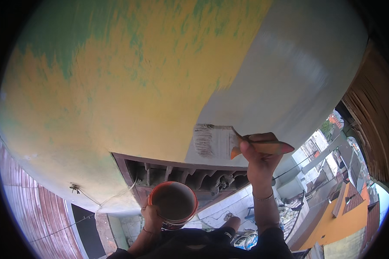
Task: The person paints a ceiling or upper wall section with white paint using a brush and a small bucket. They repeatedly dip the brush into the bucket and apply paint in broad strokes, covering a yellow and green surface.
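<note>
My right hand (262, 155) grips the wooden handle of a wide flat paintbrush (217, 140), its bristles pointing left against the wall. Beneath and right of the brush the wall bears grey paint (278, 87); to the left it is yellow (142, 106) with green patches towards the top. Low in the middle, my left hand (151, 215) holds a red-rimmed paint bucket (173, 202) by its side. Greyish paint or a dark inner surface shows inside it; the level cannot be told. The bucket is just below a louvred vent opening in the wall.
The brown vent frame (123, 162) lies under the painted area. A cable runs from a wall fitting (74, 187) at lower left. Corrugated metal sheets (35, 207) stand far left. Tiled floor, bags (246, 239) and neighbouring roofs show far below.
</note>
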Action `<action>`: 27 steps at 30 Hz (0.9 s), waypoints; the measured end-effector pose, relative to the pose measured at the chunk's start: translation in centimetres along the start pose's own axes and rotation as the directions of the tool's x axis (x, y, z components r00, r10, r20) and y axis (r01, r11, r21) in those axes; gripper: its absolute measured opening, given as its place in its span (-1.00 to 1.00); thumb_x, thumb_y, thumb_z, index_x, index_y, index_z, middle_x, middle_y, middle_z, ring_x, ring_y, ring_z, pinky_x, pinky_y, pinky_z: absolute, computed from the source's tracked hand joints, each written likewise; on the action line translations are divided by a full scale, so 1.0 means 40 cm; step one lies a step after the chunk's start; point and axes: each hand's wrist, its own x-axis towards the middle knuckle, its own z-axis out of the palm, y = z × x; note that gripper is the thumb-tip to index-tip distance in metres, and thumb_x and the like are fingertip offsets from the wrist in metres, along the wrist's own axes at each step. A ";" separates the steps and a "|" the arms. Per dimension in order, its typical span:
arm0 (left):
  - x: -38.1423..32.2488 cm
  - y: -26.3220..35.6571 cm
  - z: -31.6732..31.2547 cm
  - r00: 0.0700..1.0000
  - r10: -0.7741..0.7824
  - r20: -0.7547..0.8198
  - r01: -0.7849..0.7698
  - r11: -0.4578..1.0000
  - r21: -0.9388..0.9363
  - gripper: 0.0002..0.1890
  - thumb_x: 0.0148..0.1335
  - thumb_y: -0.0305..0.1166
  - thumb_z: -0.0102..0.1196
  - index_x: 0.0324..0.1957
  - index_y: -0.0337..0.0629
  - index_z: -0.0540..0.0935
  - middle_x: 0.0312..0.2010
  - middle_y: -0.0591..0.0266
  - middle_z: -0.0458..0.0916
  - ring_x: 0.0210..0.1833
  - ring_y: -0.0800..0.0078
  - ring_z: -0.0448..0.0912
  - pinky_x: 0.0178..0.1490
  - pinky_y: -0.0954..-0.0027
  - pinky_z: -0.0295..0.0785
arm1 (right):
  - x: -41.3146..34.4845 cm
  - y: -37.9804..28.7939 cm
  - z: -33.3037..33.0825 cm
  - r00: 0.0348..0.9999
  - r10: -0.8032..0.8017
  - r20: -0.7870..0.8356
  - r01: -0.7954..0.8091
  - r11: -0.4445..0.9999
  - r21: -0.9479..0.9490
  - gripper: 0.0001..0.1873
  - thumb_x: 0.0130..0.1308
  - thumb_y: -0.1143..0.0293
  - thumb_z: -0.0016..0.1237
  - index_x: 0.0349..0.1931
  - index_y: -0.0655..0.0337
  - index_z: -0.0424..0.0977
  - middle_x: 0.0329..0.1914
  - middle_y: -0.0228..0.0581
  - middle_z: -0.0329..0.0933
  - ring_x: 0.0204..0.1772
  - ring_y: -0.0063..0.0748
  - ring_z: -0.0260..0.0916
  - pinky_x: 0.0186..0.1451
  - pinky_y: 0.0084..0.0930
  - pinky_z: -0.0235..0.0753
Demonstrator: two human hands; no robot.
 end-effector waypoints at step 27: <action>-0.003 0.012 -0.016 0.996 0.040 -0.079 -0.037 0.998 0.040 -0.34 -0.16 -0.72 -0.17 0.09 -0.43 0.67 -0.22 0.15 0.70 -0.33 0.44 0.62 -0.40 0.58 0.43 | 0.316 -0.096 0.114 0.531 -0.338 0.777 0.765 0.586 -0.267 -0.83 0.15 0.36 0.40 -0.37 0.11 0.63 -0.43 -0.36 0.69 -0.39 -0.37 0.67 -0.31 -0.49 0.61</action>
